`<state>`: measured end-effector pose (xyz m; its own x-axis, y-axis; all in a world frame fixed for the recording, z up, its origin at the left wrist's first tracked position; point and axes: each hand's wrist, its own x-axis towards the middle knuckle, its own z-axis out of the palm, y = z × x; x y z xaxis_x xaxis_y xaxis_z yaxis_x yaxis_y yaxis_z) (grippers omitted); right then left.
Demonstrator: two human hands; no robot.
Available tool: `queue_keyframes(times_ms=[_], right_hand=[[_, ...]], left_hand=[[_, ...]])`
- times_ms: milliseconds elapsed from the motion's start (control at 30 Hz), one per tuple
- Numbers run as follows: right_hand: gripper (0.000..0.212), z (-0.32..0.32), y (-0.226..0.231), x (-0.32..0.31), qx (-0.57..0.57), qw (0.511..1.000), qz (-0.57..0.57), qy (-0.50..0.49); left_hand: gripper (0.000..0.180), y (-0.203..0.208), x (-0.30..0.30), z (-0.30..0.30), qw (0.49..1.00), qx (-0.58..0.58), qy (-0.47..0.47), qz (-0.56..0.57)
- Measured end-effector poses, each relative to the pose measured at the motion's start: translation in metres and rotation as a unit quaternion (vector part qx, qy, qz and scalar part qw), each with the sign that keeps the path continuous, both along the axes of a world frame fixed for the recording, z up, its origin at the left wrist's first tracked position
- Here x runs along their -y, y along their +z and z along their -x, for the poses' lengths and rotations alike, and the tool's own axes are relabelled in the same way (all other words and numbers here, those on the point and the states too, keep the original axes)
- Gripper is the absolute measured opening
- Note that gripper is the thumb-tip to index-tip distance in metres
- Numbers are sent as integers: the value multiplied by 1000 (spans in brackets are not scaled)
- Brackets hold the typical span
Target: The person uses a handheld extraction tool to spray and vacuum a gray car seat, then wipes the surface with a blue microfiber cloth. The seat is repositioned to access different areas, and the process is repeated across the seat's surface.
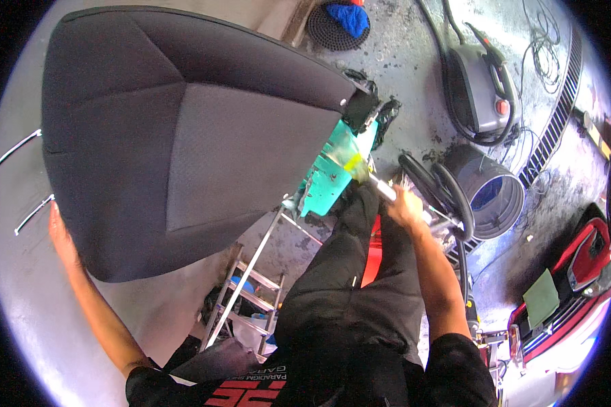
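Handling the vacuum nozzle [353, 163] well calls for a steady wrist: the right hand [406, 205] has its grip closed around the nozzle, beside the narrow end of the car seatback [217, 122]. The left hand [63, 234] lies along the seatback's edge; its grip I cannot tell.

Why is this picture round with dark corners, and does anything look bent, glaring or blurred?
In the head view, the fisheye lens makes the image round, and the drain grate shows as a curve; also in the head view, glare whitens the floor at upper right, and the clear nozzle beyond the right hand looks hazy.
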<state>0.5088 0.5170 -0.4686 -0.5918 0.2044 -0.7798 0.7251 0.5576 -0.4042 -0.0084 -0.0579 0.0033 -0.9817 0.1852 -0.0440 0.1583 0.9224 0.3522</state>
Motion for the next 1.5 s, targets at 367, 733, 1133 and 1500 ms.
queue_keyframes(times_ms=[367,733,1133,1500], right_hand=[[32,145,245,54,-314,926,170,-122],[33,122,151,-4,-81,997,6,-10],[20,211,320,-164,-146,943,226,-197],[11,418,234,-219,-45,891,422,163]], left_hand=[[57,-22,-46,-20,998,-12,56,-40],[52,-23,-79,-34,994,51,52,-86],[44,-18,-120,-45,995,74,32,-56],[39,-21,-143,-45,988,22,152,10]])
